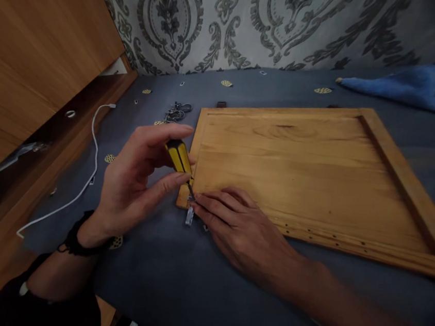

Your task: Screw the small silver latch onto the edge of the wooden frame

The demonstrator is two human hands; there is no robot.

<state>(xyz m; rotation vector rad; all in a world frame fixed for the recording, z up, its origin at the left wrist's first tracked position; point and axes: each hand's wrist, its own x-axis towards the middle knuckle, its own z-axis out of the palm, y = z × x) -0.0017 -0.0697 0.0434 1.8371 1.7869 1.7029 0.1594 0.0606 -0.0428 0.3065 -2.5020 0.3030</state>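
My left hand [130,174] is closed around a screwdriver [179,156] with a yellow and black handle. The screwdriver tilts, its tip down on a small metal hinge [189,215] at the near left corner of a wooden panel [280,159]. The hinge sticks out past the panel's near edge. Beside the tip, the fingertips of my right hand [238,225] press together against the hinge. The rest of that hand lies palm down over the panel's near edge, with its thumb hard to make out. Any screw under the tip is hidden.
A bunch of keys [178,111] lies beyond the panel's left end. To the left, a white cable [96,155] runs over the dark blue patterned cover [151,275]. Wooden furniture [38,51] borders the left side. A blue cloth [407,88] lies at the back right.
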